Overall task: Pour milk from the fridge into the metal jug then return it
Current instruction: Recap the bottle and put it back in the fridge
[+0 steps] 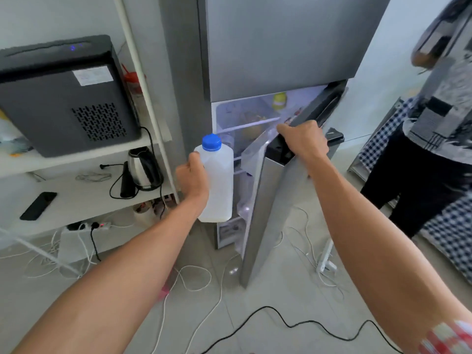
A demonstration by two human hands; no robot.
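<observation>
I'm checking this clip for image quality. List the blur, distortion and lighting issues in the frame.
Head view: wide-angle lens bends the shelf post and fridge door; the person at right and frame edges are smeared; the milk bottle in the left hand is fairly sharp; the fridge interior glows bright; the right hand is clear.

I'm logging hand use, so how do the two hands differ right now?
The left hand grips the upright milk bottle, held off the floor; the right hand grips the top edge of the open fridge door, sitting higher and further forward. Both are bare and curled round something.
</observation>
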